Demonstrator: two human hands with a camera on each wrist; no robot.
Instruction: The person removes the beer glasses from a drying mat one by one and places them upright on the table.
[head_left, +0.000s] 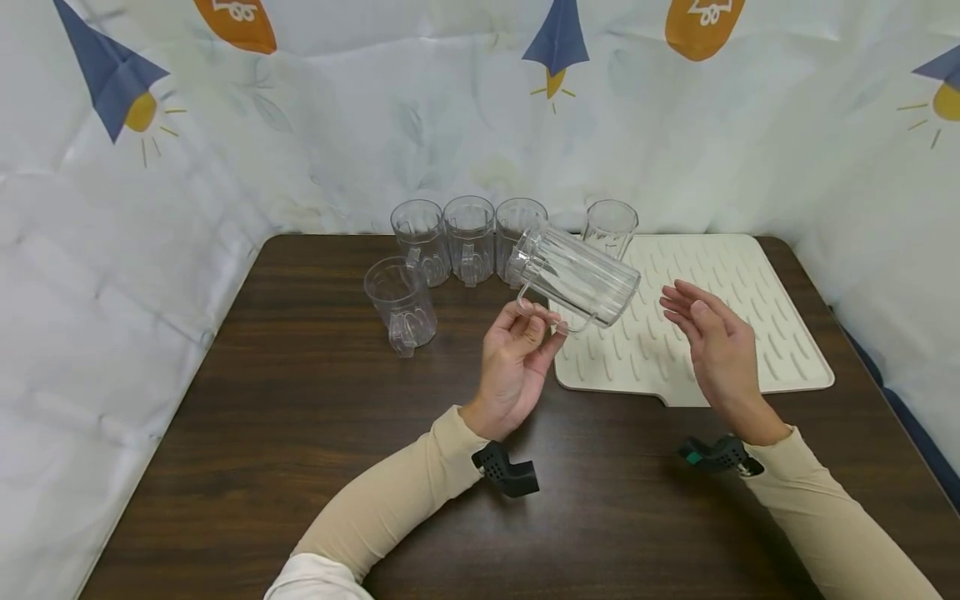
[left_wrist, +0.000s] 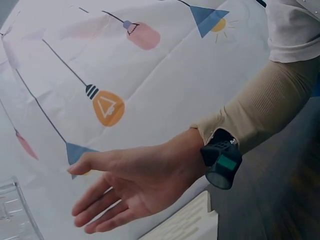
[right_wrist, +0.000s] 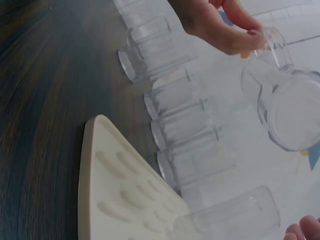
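My left hand (head_left: 516, 367) pinches the handle of a clear mug (head_left: 583, 275) between thumb and fingers. The mug lies tilted well over onto its side in the air, overlapping the left part of a cream ridged drying mat (head_left: 697, 333) in the head view. To the right of the mug, apart from it, my right hand (head_left: 722, 354) hovers over the mat with its fingers extended and holds nothing. In the left wrist view the palm of that right hand (left_wrist: 135, 180) shows. Another clear mug (head_left: 611, 221) stands at the mat's back left, partly hidden behind the held one.
Several clear mugs (head_left: 469, 237) stand in a row at the back of the dark wooden table (head_left: 300, 417). One more mug (head_left: 401, 304) stands in front of the row's left end. A patterned white sheet (head_left: 337, 125) hangs behind the table.
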